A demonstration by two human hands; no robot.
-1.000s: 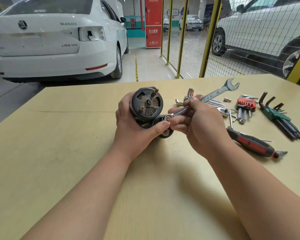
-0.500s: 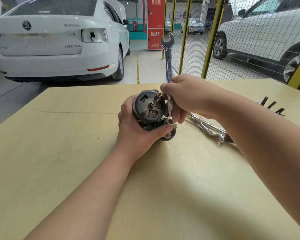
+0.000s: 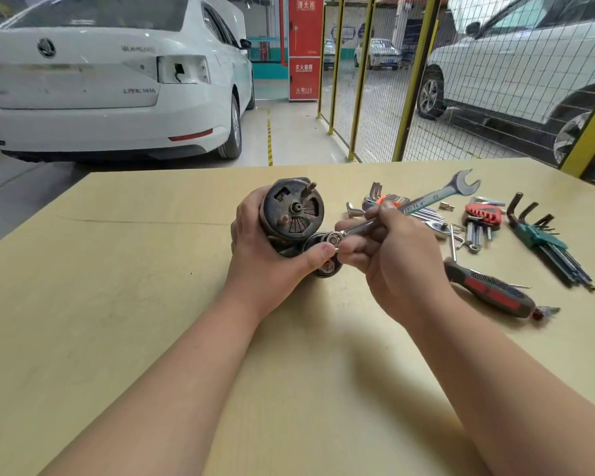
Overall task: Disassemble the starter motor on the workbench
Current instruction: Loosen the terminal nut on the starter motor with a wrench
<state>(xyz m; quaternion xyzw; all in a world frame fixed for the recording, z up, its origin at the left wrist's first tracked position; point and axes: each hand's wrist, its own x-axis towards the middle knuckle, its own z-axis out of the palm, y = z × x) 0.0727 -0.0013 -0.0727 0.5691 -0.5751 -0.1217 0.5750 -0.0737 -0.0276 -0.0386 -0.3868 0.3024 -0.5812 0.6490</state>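
Starter motor (image 3: 291,211) central on workbench (image 3: 117,304), well off edges

White car (image 3: 110,84) on grey floor (image 3: 289,132) (yellow mesh fence (image 3: 413,80) beside)

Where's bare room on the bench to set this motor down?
Left of the left hand, the bench is bare out to its left edge. Another bare strip runs between the forearms toward the near edge. The right side is crowded: hex keys and a screwdriver lie beyond the right hand, which holds the wrench at the motor.
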